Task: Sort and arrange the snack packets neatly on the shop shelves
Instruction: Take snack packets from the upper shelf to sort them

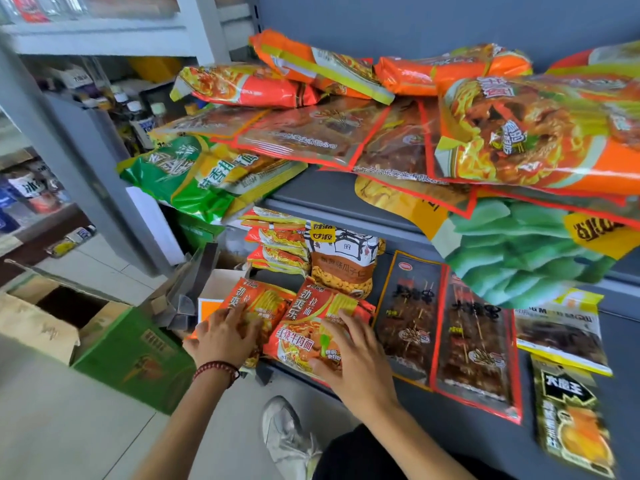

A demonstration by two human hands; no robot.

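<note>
Left grip (225,336) flat on left packet (265,297); right grip (349,362) flat on right packet (308,329)

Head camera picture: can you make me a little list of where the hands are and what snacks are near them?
left hand: rests on the left orange noodle packet
right hand: rests on the right orange noodle packet
packets: side by side on lower shelf, front edge
beside them: two dark skewer packets, lying flat
upper shelf: messy pile of packets
floor: green box
</note>
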